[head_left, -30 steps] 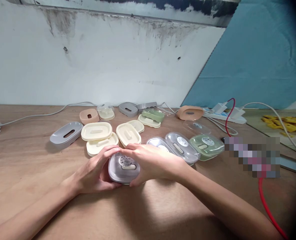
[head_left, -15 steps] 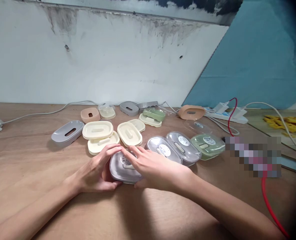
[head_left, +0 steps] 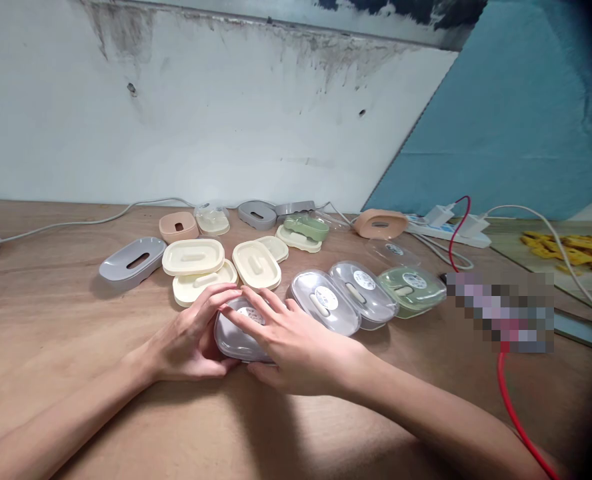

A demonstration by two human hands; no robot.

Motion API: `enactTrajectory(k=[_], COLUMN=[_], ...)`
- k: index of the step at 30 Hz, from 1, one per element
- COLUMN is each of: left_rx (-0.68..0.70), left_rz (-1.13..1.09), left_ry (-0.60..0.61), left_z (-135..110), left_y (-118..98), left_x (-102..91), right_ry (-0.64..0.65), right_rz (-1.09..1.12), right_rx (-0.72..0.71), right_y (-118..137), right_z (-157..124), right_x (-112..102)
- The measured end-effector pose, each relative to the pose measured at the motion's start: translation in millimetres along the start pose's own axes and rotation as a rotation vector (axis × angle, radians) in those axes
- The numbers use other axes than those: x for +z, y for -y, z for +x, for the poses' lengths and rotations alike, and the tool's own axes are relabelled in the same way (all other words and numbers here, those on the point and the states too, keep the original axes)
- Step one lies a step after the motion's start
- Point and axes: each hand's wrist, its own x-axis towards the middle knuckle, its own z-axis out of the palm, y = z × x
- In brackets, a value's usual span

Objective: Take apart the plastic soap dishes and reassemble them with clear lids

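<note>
A grey oval soap box [head_left: 236,339] with a clear lid and a round label lies on the table before me. My left hand [head_left: 193,340] is closed around its left end, thumb at the near side and fingers at the far side. Across its right half lies my right hand [head_left: 296,343], fingers over the lid and thumb along the near edge, hiding much of the box. Two more lidded grey soap boxes [head_left: 323,303] and a green one [head_left: 413,291] stand to the right. Cream oval inner trays [head_left: 193,257] lie behind my hands.
A grey slotted shell [head_left: 133,262] lies at the left. Peach shells [head_left: 381,223], green and grey parts and clear lids stand along the wall. A power strip [head_left: 449,230] with plugs, a red cable [head_left: 519,410] and a pixelated object [head_left: 501,313] are at the right.
My right hand has slid left and nearer over the soap box, covering more of its lid. The left hand stays at the left end. The whole view has shifted slightly.
</note>
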Motion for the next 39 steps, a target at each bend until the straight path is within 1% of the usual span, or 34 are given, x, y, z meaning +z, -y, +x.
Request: enactTrajectory(k=[2,7,12,15,18,20,22,25,27,29,32,34,36,39], left_rx=[-0.018,0.007,-0.009,-0.015,-0.022,-0.027,-0.035,-0.037,-0.031,-0.028,-0.032,-0.027,-0.016,-0.008], left_rz=[0.005,0.009,0.009,0.002,0.007,0.015,0.019,0.023,0.025,0.026,0.034,0.038,0.039,0.048], left_ry=[0.008,0.012,0.006,0.001,-0.005,-0.009,-0.007,-0.005,-0.007,-0.010,-0.017,-0.021,-0.022,-0.021], left_z=[-1,-1,0,-1,-2,-2,-2,-1,-1,-1,-2,-3,-3,-3], left_y=[0,1,0,0,2,3,3,1,-1,-1,0,1,2,2], left_x=[-0.5,-0.8,-1.0,-1.6,-2.2,-2.4,-2.5,-2.5,-2.6,-2.8,-2.9,-2.7,-2.4,-2.0], right_ry=[-0.001,0.028,0.038,0.049,0.111,0.143,0.116,0.020,-0.019,-0.016,0.050,0.076,0.054,-0.005], right_rz=[-0.010,-0.015,-0.012,0.039,0.129,0.161,0.136,0.027,-0.033,-0.033,0.082,0.137,0.103,0.015], right_rx=[-0.013,0.061,0.028,-0.002,-0.001,0.016,0.038,0.078,0.086,0.064,0.011,0.012,0.048,0.106], right_y=[-2,-1,-3,-10,-18,-19,-14,-2,3,0,-12,-16,-14,-2], right_z=[0,-1,-2,0,3,3,1,-1,-2,-1,1,2,1,-2], right_x=[0,-2,-3,-6,-9,-10,-9,-3,0,0,-3,-5,-6,-3])
